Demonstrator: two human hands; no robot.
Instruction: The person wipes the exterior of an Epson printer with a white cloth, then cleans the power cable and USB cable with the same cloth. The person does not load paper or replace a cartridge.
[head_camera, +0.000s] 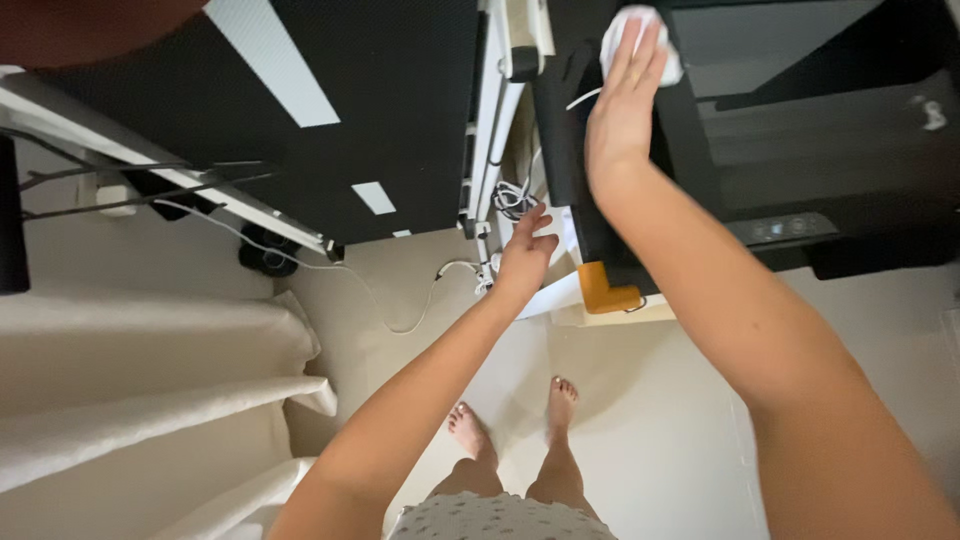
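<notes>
My right hand (622, 105) lies flat, fingers together, pressing a white cloth (640, 40) onto the top of a black printer (800, 150). The printer stands on a white table whose near corner carries an orange corner guard (605, 290). My left hand (525, 250) is lower and to the left, fingers slightly spread, resting at the table's edge beside a bundle of white cables (512, 197). It holds nothing.
A black desk surface (380, 110) with white frame rails fills the upper left. White cords (380, 300) run across the pale floor. Beige bedding (140, 400) lies at the left. My bare feet (515, 415) stand on the floor below.
</notes>
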